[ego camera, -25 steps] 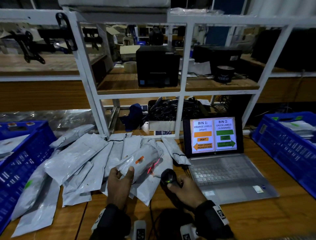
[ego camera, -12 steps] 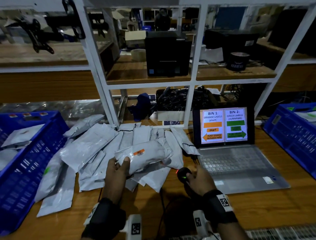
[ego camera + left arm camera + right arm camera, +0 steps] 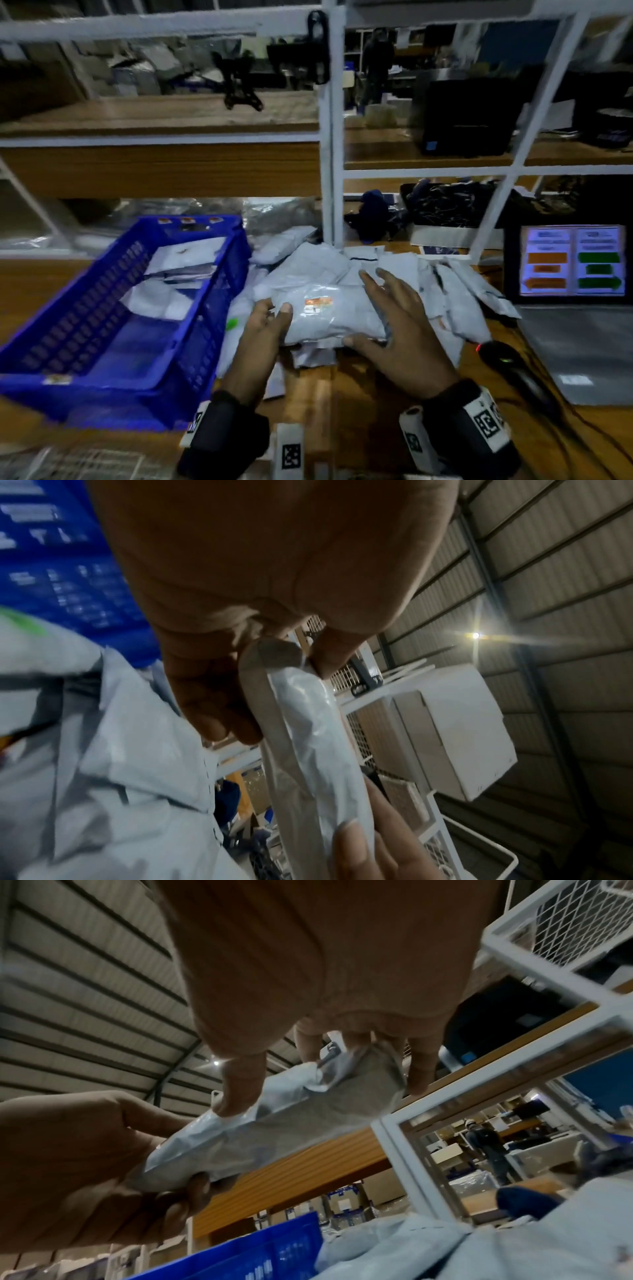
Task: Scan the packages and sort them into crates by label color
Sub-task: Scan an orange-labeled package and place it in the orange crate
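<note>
From the head view my left hand and right hand hold one grey package between them, its orange label facing up though the print is too blurred to read; the left thumb lies over the near-left edge with the fingers hidden underneath, the right thumb pinches the near edge and the right fingers spread over the far-right end. Just left of the grip stands the blue crate, its near corner cut off by the frame, with clear air above its rim; beyond and under the grip lies the pile of packages, and right of it the scanner lies on the bench, whereas half a second ago my right hand held it. The laptop screen is smeared. In the left wrist view the left hand curls round the package, thumb on top. In the right wrist view the right hand clamps the package edge thumb-against-fingers, the left hand gripping the opposite end
</note>
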Demonstrator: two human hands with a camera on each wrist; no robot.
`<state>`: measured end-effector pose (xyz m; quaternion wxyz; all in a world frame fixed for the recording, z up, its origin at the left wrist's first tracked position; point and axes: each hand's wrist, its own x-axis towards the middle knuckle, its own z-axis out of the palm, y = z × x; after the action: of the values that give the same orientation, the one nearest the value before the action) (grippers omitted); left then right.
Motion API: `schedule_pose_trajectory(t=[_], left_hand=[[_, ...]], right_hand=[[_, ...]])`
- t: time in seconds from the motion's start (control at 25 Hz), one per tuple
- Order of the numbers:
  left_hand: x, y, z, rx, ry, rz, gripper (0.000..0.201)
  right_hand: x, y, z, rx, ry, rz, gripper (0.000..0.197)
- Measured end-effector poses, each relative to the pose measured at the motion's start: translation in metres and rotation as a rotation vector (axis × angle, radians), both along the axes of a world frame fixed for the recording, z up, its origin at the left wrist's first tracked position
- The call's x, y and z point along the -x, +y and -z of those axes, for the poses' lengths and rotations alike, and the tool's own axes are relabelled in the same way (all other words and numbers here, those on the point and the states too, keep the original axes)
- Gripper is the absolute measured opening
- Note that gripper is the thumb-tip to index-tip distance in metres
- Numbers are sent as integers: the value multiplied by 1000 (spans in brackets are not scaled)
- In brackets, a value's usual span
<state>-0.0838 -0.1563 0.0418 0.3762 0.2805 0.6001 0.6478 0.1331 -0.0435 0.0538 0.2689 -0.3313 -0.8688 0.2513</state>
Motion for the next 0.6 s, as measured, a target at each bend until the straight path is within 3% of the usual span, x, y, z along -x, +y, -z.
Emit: schedule_pose_trajectory(t=[0.12,0.24,0.36,0.6], left_hand=[[66,-37,-8,19,-4,-10,36],[124,-67,-19,55,16,-9,23],[182,-81,-39,95,96,49,24],[318,-46,-48,301,503,-40,12]], right_hand=[[68,-31,4,-63,78,-61,83],[126,-54,1,-23,149,-91,73],[168,-62,-5,-39,194,-128,63],[230,-22,-26,-49,137,-63,62]])
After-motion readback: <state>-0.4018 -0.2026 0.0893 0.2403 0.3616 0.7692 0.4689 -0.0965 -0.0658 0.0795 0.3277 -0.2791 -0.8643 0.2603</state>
